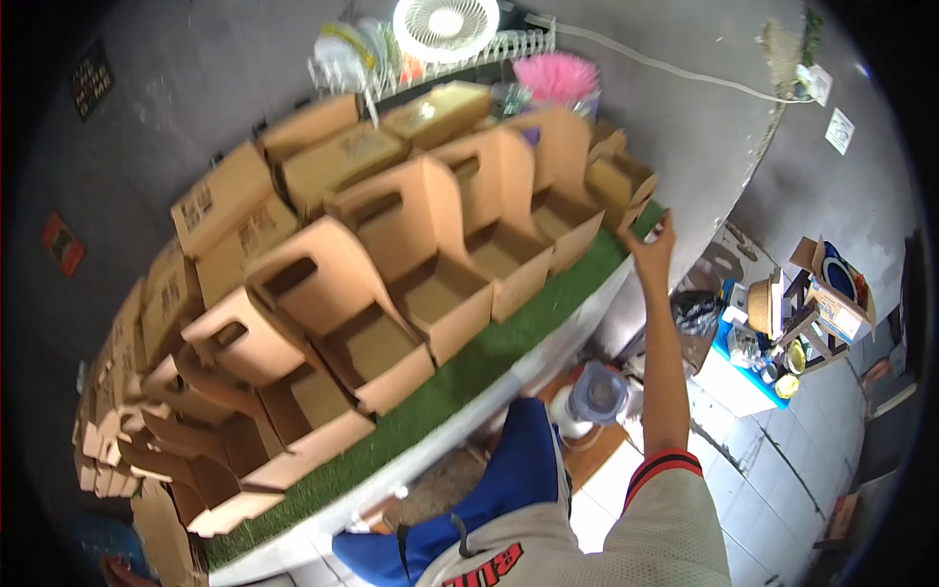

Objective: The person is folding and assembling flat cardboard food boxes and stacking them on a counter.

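Note:
My right hand point(651, 256) reaches out to the far right end of a row of open cardboard boxes. Its fingers are spread apart beside the front of the end box point(626, 186); one fingertip is at that box's lower corner, and I cannot tell whether it presses on it. Something small, red and white, shows between the fingers. At the lower left rim, part of a hand point(119, 571), seemingly my left hand, is close to a cardboard piece point(168, 523); its fingers are too dark and cut off to read. Tall-backed boxes with handle slots, such as this one point(367, 338), stand side by side.
Green artificial turf point(469, 357) covers the ledge under the boxes. Closed cartons point(342, 161) line the back, below a white fan point(446, 24) and a wire rack. To the right are a blender-like appliance point(595, 393) and a blue-edged table point(729, 377) with containers.

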The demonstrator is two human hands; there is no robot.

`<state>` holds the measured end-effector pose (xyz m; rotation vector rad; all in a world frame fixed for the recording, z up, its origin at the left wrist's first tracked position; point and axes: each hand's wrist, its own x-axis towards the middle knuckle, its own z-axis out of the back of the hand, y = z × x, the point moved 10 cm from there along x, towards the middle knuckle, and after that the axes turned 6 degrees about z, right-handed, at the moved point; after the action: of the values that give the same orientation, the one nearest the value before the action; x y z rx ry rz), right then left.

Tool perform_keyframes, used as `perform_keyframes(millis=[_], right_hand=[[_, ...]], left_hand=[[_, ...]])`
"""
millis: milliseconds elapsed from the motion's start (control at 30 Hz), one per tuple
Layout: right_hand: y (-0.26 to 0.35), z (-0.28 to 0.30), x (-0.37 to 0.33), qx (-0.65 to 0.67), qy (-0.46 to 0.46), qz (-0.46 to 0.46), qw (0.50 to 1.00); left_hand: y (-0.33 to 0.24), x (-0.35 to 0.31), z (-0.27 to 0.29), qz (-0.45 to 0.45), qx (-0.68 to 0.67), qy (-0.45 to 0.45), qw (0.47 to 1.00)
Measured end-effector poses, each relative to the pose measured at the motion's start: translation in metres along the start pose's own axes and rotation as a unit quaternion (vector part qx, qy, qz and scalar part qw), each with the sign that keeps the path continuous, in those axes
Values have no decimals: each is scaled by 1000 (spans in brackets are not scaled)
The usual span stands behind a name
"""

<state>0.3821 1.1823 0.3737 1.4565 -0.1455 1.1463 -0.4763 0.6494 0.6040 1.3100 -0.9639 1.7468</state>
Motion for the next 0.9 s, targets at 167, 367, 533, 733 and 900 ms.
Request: perform_keyframes(millis=[167,367,533,733,900], right_hand=[[-129,44,-100,81,-16,-136,987],[-208,79,-241,-148,97,-183,967],[-189,70,-329,-251,284,-112,919],[-210,74,-359,-282,417,-81,860],[-250,46,-362,-308,416,-26,855]], left_hand=[[107,-45,-41,125,78,135,980],[88,-108,-109,150,88,363,915],[65,-148,-142,184,75,433,879],[72,-154,-134,148,116,354,916],[85,-153,-134,170,175,332,911]])
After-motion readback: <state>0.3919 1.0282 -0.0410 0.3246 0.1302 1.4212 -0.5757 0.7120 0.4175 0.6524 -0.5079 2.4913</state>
